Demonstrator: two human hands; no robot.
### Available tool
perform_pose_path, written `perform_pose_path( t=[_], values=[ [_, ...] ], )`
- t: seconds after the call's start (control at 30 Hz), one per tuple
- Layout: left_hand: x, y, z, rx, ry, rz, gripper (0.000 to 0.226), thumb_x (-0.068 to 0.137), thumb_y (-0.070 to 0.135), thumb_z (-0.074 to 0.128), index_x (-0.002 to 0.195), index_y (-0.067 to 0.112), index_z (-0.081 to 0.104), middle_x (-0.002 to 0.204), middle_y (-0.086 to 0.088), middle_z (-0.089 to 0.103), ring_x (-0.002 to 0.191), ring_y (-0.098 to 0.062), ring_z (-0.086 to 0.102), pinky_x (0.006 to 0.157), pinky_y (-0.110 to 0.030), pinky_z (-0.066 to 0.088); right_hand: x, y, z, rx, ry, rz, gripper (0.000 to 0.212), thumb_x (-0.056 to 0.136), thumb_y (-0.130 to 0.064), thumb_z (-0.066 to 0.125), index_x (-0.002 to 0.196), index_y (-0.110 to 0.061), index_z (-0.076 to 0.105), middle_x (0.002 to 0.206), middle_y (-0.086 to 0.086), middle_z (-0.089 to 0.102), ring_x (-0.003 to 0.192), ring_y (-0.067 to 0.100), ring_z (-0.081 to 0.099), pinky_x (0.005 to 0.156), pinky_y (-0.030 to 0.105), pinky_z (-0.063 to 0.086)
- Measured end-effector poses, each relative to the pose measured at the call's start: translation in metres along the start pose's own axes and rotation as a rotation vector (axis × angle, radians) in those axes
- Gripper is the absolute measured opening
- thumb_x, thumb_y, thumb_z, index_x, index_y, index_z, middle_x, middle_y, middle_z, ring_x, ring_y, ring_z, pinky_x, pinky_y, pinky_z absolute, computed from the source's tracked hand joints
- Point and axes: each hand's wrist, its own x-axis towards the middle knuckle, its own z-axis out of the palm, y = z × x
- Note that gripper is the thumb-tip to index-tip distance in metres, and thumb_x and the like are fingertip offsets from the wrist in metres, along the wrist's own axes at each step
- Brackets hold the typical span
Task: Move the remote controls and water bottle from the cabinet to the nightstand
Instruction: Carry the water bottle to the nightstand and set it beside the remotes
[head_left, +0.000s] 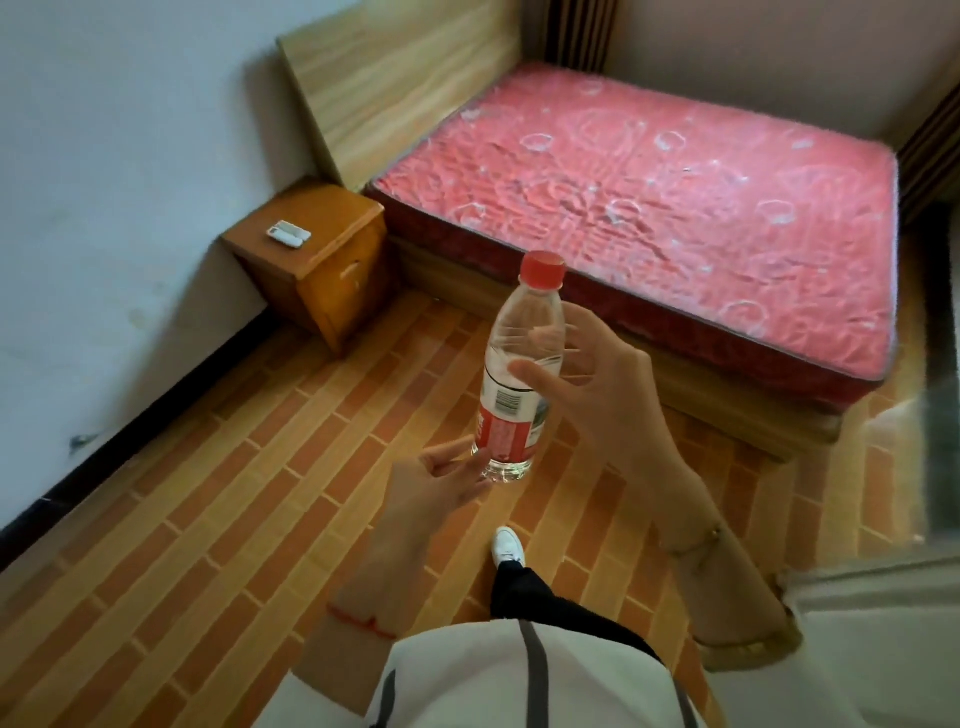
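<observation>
A clear water bottle (519, 364) with a red cap and a red label stands upright in the air over the floor. My right hand (597, 395) grips its middle, thumb on the front and fingers behind. My left hand (441, 478) is palm up just below, its loosely bent fingertips touching the bottle's base. Two white remote controls (288, 235) lie side by side on top of the wooden nightstand (332, 270), which stands far ahead on the left against the wall.
A bed with a red mattress (649, 208) and a wooden headboard (395, 78) fills the right side, beside the nightstand. Brick-patterned floor (234, 493) lies between me and the nightstand. My white shoe (508, 545) is stepping forward.
</observation>
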Motion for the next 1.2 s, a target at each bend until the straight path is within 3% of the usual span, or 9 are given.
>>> perform_pose_path(
  t=[0.13, 0.3, 0.47, 0.63, 0.73, 0.9, 1.07, 1.2],
  values=[
    [0.058, 0.047, 0.009, -0.004, 0.060, 0.059, 0.044, 0.076, 0.024, 0.076, 0.119, 0.013, 0.068, 0.108, 0.000, 0.075, 0.093, -0.013, 0.074, 0.076, -0.023, 0.059, 0.090, 0.013, 0.001, 0.047, -0.073, -0.036, 0.062, 0.078, -0.040, 0.071, 0.133, -0.019, 0.051, 0.119, -0.008, 0.067, 0.101, 0.002, 0.066, 0.077, 0.014, 0.055],
    [0.118, 0.097, 0.018, -0.069, 0.135, 0.071, 0.059, 0.072, 0.029, 0.076, 0.125, 0.008, 0.063, 0.118, -0.007, 0.071, 0.100, -0.014, 0.072, 0.077, -0.021, 0.058, 0.183, 0.026, 0.006, 0.098, -0.170, -0.069, 0.063, 0.079, -0.036, 0.072, 0.136, -0.019, 0.049, 0.122, -0.006, 0.066, 0.104, 0.004, 0.066, 0.080, 0.022, 0.058],
    [0.170, 0.135, 0.020, -0.172, 0.242, 0.014, 0.044, 0.080, 0.016, 0.075, 0.120, 0.008, 0.061, 0.114, -0.010, 0.070, 0.082, -0.011, 0.074, 0.061, -0.015, 0.055, 0.256, 0.039, 0.021, 0.137, -0.253, -0.078, 0.061, 0.080, -0.031, 0.074, 0.135, -0.018, 0.050, 0.120, -0.004, 0.067, 0.103, 0.005, 0.066, 0.081, 0.028, 0.059],
    [0.240, 0.161, 0.008, -0.164, 0.321, -0.009, 0.057, 0.072, 0.021, 0.082, 0.123, 0.005, 0.062, 0.110, -0.011, 0.073, 0.089, -0.021, 0.075, 0.090, -0.039, 0.057, 0.327, 0.059, 0.048, 0.172, -0.310, -0.072, 0.059, 0.080, -0.028, 0.075, 0.134, -0.021, 0.051, 0.117, -0.008, 0.068, 0.103, 0.004, 0.066, 0.082, 0.026, 0.058],
    [0.283, 0.183, -0.004, -0.155, 0.327, -0.014, 0.061, 0.068, 0.026, 0.083, 0.123, 0.008, 0.064, 0.110, -0.009, 0.073, 0.088, -0.018, 0.075, 0.091, -0.041, 0.056, 0.374, 0.071, 0.069, 0.179, -0.327, -0.067, 0.060, 0.080, -0.027, 0.075, 0.134, -0.021, 0.051, 0.115, -0.010, 0.068, 0.101, 0.001, 0.066, 0.079, 0.021, 0.058],
    [0.359, 0.237, -0.032, -0.130, 0.342, 0.031, 0.048, 0.082, 0.021, 0.075, 0.127, 0.014, 0.061, 0.121, -0.006, 0.070, 0.089, -0.008, 0.074, 0.079, -0.022, 0.057, 0.469, 0.074, 0.113, 0.159, -0.354, -0.111, 0.058, 0.079, -0.030, 0.074, 0.132, -0.024, 0.052, 0.111, -0.023, 0.064, 0.098, -0.010, 0.063, 0.075, 0.009, 0.052],
    [0.438, 0.308, -0.066, -0.114, 0.378, 0.087, 0.050, 0.082, 0.022, 0.075, 0.129, 0.010, 0.060, 0.129, -0.006, 0.065, 0.106, -0.016, 0.068, 0.093, -0.037, 0.055, 0.575, 0.066, 0.156, 0.162, -0.362, -0.163, 0.059, 0.079, -0.033, 0.073, 0.133, -0.023, 0.051, 0.111, -0.022, 0.065, 0.101, -0.005, 0.065, 0.081, 0.017, 0.056],
    [0.487, 0.349, -0.091, -0.152, 0.369, 0.086, 0.049, 0.082, 0.023, 0.075, 0.128, 0.011, 0.061, 0.125, -0.005, 0.068, 0.099, -0.012, 0.070, 0.097, -0.041, 0.053, 0.638, 0.065, 0.183, 0.170, -0.364, -0.172, 0.063, 0.079, -0.033, 0.074, 0.135, -0.021, 0.050, 0.117, -0.010, 0.069, 0.104, 0.001, 0.065, 0.084, 0.024, 0.057]
  ],
)
